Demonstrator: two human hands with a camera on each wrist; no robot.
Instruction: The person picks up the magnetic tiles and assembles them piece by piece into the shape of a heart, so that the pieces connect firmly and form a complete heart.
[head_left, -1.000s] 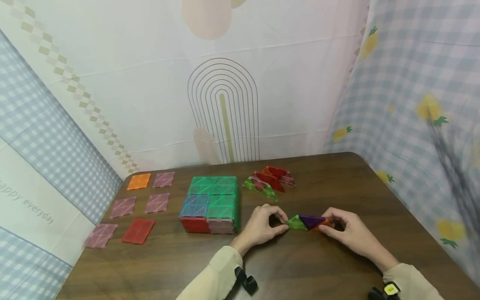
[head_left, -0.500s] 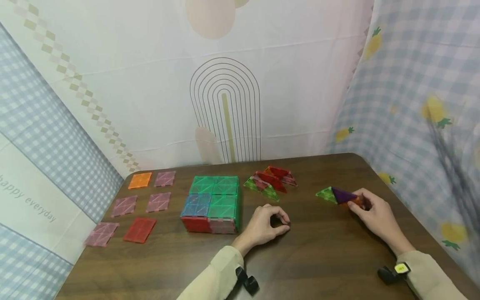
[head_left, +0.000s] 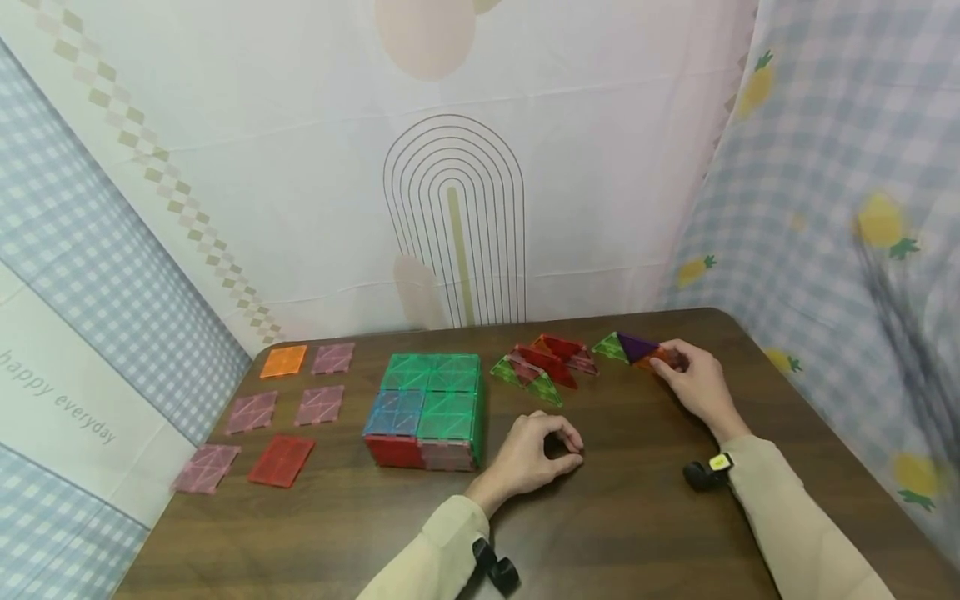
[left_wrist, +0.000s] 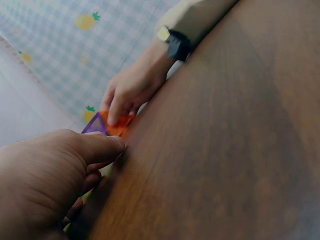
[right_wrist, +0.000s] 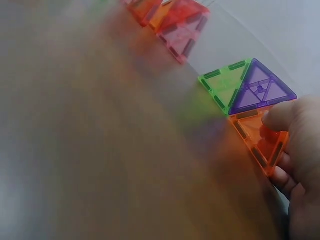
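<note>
My right hand [head_left: 697, 379] pinches an orange triangular magnetic tile [right_wrist: 248, 126] between thumb and fingers, near the table's far right side. A purple triangular tile [right_wrist: 260, 90] joins the orange one edge to edge, and a green triangular tile [right_wrist: 225, 84] joins the purple one. This strip of tiles stands upright, its reflection showing on the tabletop; whether it touches the table I cannot tell. Resting on the table near the middle, my left hand [head_left: 528, 454] has loosely curled fingers and holds nothing. To its left stands a box of square magnetic tiles [head_left: 448, 414], green, blue, red and pink.
Strips of triangular tiles [head_left: 546, 364] in red, pink and green stand behind the left hand. Several flat square tiles lie at left, among them a red tile [head_left: 282, 461] and an orange tile [head_left: 284, 362]. Cloth curtains [head_left: 585, 167] hang behind the brown table [head_left: 622, 517].
The left hand has let go of the green end of the strip and stays in place. My right hand has carried the strip away, first rightward, then toward the table's back edge.
</note>
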